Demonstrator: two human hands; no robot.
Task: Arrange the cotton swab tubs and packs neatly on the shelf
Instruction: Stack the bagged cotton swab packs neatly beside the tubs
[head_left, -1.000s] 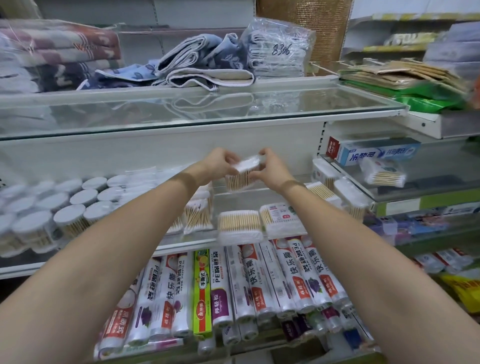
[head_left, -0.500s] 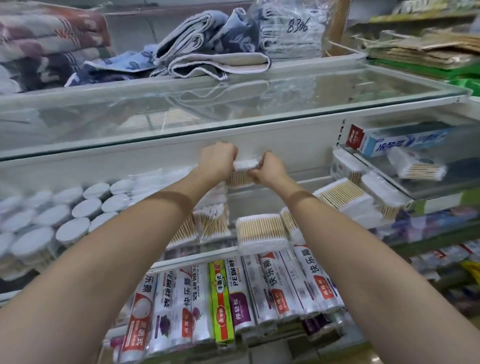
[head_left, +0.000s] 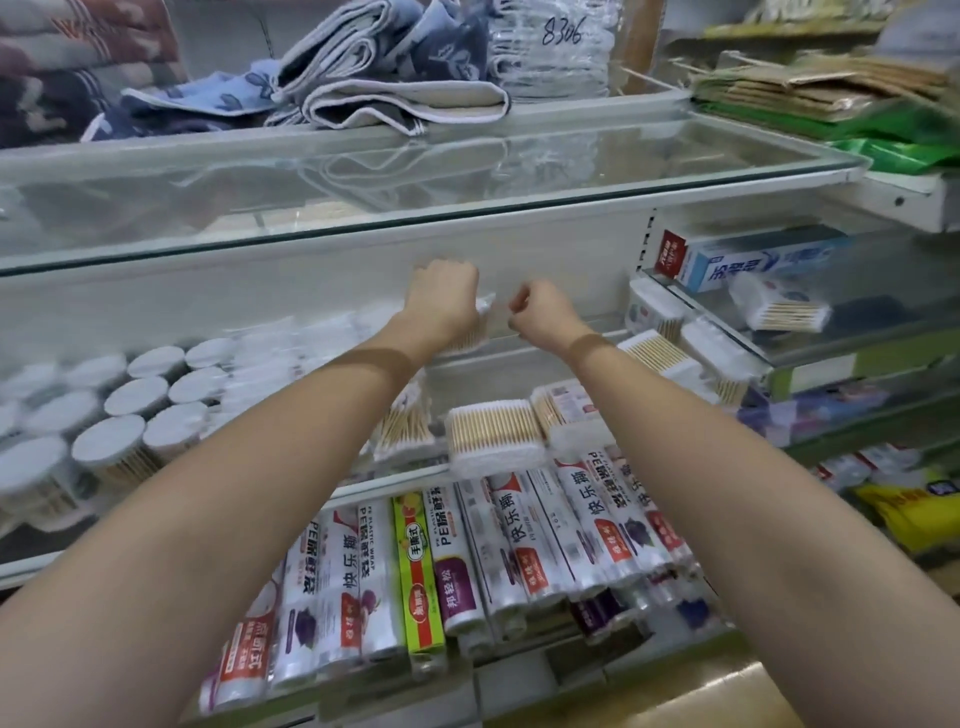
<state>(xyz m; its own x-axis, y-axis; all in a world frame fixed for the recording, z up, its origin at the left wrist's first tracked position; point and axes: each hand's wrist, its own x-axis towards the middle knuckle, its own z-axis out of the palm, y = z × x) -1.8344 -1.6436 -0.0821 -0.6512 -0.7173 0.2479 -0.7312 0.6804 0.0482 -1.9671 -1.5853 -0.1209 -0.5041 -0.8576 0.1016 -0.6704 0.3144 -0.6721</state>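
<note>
I see the middle glass shelf (head_left: 395, 480) running across my view under the upper glass shelf (head_left: 415, 171), which carries folded towels (head_left: 384, 78) at 12 o'clock. On the middle shelf, round cotton swab tubs (head_left: 109, 441) stand in close rows at 9 o'clock. Rectangular swab packs (head_left: 491, 434) lie at the front edge near centre, with bagged swabs (head_left: 402, 423) just beside them towards 9 o'clock.
</note>
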